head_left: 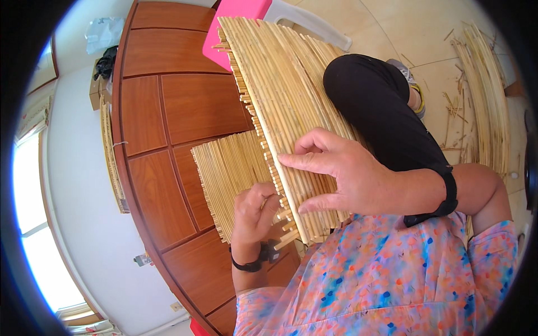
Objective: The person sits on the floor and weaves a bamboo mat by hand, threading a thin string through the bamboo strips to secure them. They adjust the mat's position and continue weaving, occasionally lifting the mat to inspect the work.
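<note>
A mat of pale yellow reed stalks, laid side by side, slants across my lap, with uneven stalk ends sticking out along its left edge. My right hand lies on top of it, thumb and forefinger spread apart and their tips touching the light stalk along that edge. Just left of the same edge, my left hand is closed with its fingers curled together; whatever they may hold is hidden. Several stalk ends jut out beside its fingertips. Beneath, a second reed mat is partly covered by the first.
Red-brown wooden panelled furniture fills the left side. A pink stool stands at the far end, under the mat. My bent leg is beside the mat. Loose reeds and broken bits lie on the tiled floor at right.
</note>
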